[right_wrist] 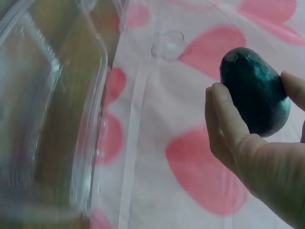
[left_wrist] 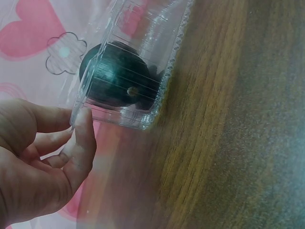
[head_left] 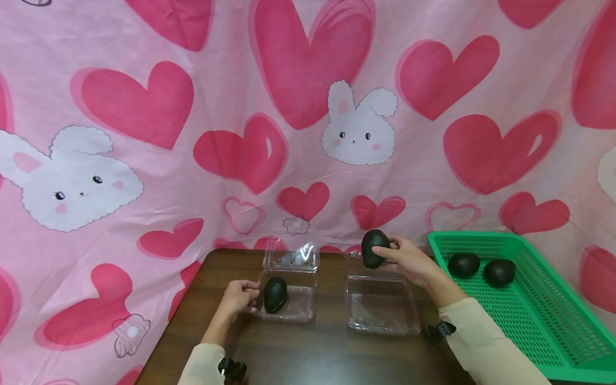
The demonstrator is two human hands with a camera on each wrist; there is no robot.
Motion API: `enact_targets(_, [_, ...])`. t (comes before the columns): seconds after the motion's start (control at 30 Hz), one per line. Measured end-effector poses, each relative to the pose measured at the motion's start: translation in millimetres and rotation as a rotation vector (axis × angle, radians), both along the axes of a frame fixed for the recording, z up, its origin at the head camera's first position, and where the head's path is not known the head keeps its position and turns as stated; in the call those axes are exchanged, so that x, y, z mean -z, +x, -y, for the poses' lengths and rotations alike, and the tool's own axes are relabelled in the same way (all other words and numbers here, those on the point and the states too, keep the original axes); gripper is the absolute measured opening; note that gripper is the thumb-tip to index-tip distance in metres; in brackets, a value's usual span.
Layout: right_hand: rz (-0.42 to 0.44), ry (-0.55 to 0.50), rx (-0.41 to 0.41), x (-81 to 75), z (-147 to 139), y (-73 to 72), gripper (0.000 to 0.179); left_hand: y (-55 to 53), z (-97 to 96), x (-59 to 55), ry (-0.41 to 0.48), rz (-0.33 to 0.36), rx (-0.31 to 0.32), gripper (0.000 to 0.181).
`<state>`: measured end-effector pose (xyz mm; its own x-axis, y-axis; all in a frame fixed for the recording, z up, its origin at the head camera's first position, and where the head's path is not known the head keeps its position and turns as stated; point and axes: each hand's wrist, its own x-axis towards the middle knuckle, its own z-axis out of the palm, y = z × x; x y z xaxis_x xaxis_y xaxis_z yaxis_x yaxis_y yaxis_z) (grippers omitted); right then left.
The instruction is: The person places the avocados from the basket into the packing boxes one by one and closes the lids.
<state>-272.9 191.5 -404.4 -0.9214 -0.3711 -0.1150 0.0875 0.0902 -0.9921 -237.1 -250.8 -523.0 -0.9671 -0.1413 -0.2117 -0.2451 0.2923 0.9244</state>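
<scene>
Pinching the held avocado between thumb and fingers, my right hand holds it up near the far edge of the desk, by the right box; a slackening grip could drop it. My left hand pinches the rim of the left box, towards the far left corner, where I could tip the boxed avocado by tugging.

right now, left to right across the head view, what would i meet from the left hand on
Left hand, dark oval fruit in the left clear plastic container, held dark oval fruit, right hand, green perforated plastic basket.
</scene>
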Motion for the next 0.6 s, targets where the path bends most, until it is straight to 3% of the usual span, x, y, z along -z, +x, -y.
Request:
enact_targets(0.33, [0.060, -0.104, -0.082, 18.1, 56, -8.8, 0.060, 0.5, 0.1, -0.7, 0.000, -0.003, 0.001, 0.022])
enact_targets(0.6, [0.166, -0.123, -0.085, 37.5, 103, -9.0, 0.058, -0.9, 0.5, 0.0, 0.008, 0.005, 0.002, 0.022])
